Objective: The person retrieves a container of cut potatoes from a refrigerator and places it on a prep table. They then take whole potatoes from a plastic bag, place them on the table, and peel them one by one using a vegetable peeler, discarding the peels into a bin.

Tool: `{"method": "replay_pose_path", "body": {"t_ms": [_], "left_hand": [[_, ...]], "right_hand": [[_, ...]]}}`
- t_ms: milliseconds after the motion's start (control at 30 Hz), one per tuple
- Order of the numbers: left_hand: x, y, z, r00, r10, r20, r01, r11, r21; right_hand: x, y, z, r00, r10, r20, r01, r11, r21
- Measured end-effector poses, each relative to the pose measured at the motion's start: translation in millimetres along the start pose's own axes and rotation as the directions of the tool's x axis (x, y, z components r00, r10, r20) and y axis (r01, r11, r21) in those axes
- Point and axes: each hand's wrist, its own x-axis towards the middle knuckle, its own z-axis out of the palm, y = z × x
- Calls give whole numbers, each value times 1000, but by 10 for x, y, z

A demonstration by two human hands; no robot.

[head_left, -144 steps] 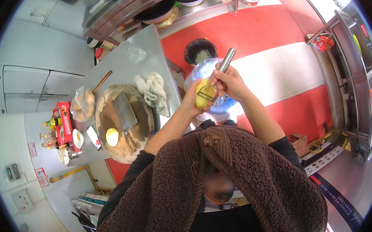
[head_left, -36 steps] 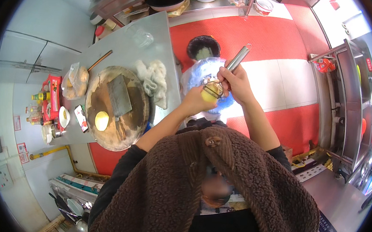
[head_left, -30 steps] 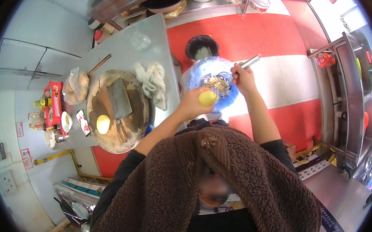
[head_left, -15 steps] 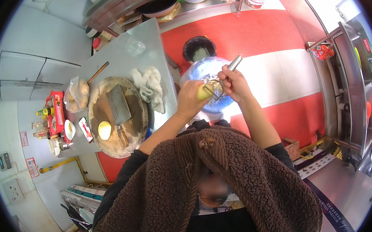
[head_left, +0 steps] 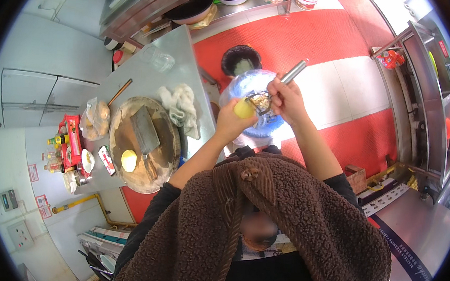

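My left hand (head_left: 230, 123) is closed around a peeled yellow potato (head_left: 244, 109). In my right hand (head_left: 289, 104) I grip a peeler by its metal handle (head_left: 294, 72); its frame is against or right beside the potato. Below both hands stands a bin lined with a bluish plastic bag (head_left: 271, 131), with peelings inside. A black tub (head_left: 229, 63) with something pale green in it sits just beyond the bin. To my left, a round wooden chopping board (head_left: 172, 139) bears a cleaver (head_left: 145, 129) and another pale yellow potato (head_left: 129, 161).
The metal table (head_left: 187, 51) on my left also holds a white towel (head_left: 182, 109), a glass jar (head_left: 160, 58), a plastic bag (head_left: 96, 118) of brownish items, and several bottles. Pans stand on a shelf (head_left: 234, 9) ahead. A steel rack (head_left: 421, 97) is at right.
The peeler and my right hand have shifted slightly right and toward the far side. The potato has turned in my left hand and now shows a rounder face.
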Motion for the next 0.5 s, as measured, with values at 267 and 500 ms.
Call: {"method": "replay_pose_path", "body": {"t_ms": [267,500], "left_hand": [[-59,15,-73,986,-32,164,54,990,-134],[-8,-81,-36,975,223,-16,-214,949,231]], "right_hand": [[282,138,-432,982,69,-175,-84,993,-81],[206,94,-315,970,-5,-242,-36,986,-165]]}}
